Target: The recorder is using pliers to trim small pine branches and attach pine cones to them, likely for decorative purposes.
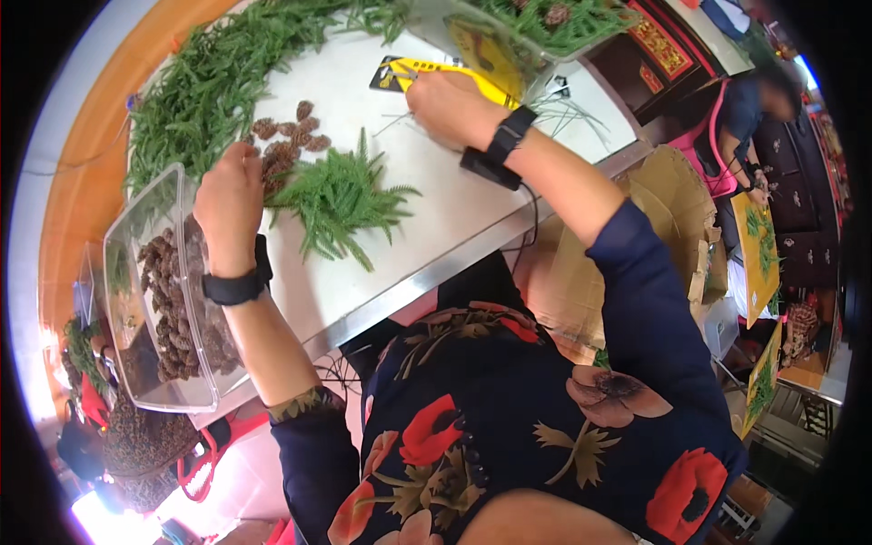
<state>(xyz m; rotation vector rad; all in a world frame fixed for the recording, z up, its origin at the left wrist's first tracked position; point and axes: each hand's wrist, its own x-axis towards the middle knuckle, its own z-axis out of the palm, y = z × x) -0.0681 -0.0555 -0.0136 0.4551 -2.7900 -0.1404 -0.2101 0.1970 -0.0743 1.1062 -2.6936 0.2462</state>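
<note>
My left hand (227, 204) is closed, fingertips bent together beside a small heap of brown pine cones (280, 163); what they hold, if anything, is hidden. Beside the heap lies a bunch of green artificial fern-like sprigs (338, 204) on the white table (436, 227). Farther right, my right hand (452, 109) has its fingers curled over the near edge of a yellow and black tool package (422, 71). What is in those fingers cannot be made out. Thin wires show on the table below the right fingertips.
A clear plastic bin of pine cones (173, 309) stands at the table's left edge. Greenery (204, 100) is piled along the far left, with another clear bin (518, 54) at the back. Thin green stems (568, 118) lie right. A cardboard box (654, 218) sits beside the table. Other people work nearby.
</note>
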